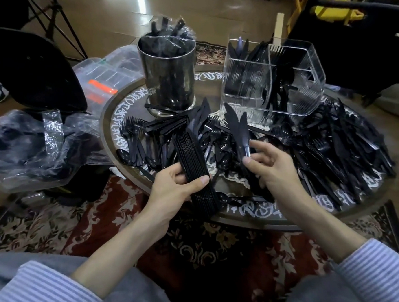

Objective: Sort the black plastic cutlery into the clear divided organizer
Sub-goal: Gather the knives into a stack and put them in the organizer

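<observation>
My left hand [173, 189] grips a thick stack of black plastic knives [193, 156], blades pointing away from me. My right hand [272, 167] pinches a few more black knives [236, 125] by their handles, blades angled up toward the organizer. The clear divided organizer [306, 74] stands at the table's far right; black forks, knives and spoons stand in its compartments. Loose black cutlery [333, 142] lies heaped across the round table [112, 114], mostly to the right and in the middle. A row of forks [132, 134] lies at the left.
A dark metal canister [169, 75] holding bagged cutlery stands at the table's back centre. Crumpled clear plastic bags [41, 146] and a clear storage box [105, 75] sit on the floor to the left. A black chair [25, 68] is at far left, a patterned rug [200, 255] below.
</observation>
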